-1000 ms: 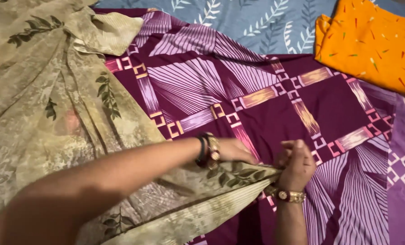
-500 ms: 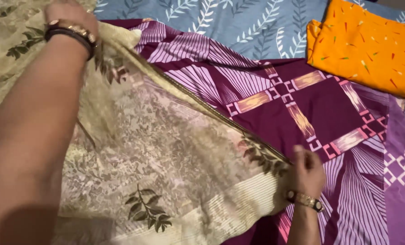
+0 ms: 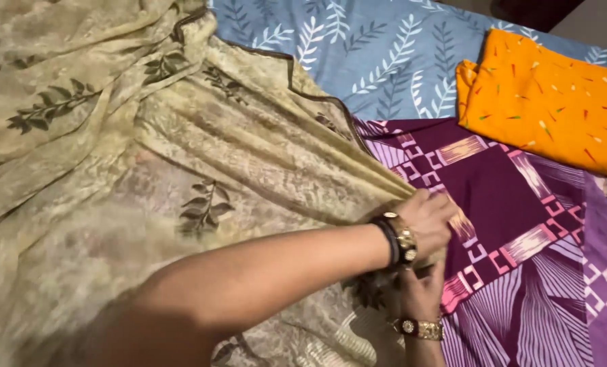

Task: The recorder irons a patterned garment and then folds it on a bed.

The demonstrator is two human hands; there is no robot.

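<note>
A sheer beige fabric (image 3: 181, 149) with dark leaf prints and a brown edge lies spread over the left and middle of the view. Its folds gather to a point at the lower right. My left hand (image 3: 429, 217), with dark and gold bangles on the wrist, reaches across from the lower left and grips those gathered folds. Just below it, my right hand (image 3: 422, 292), with a gold bangle on the wrist, is closed on the same bunch of fabric. Both hands rest over a purple patterned cloth (image 3: 507, 197).
A folded orange cloth (image 3: 555, 95) with small coloured flecks lies at the upper right. Under everything is a blue bedsheet (image 3: 358, 54) with a white leaf pattern. The purple cloth runs on to the right and bottom edges.
My left hand went up to the far left along the fabric's edge, then came back to my right hand. The beige fabric now covers much more of the purple cloth.
</note>
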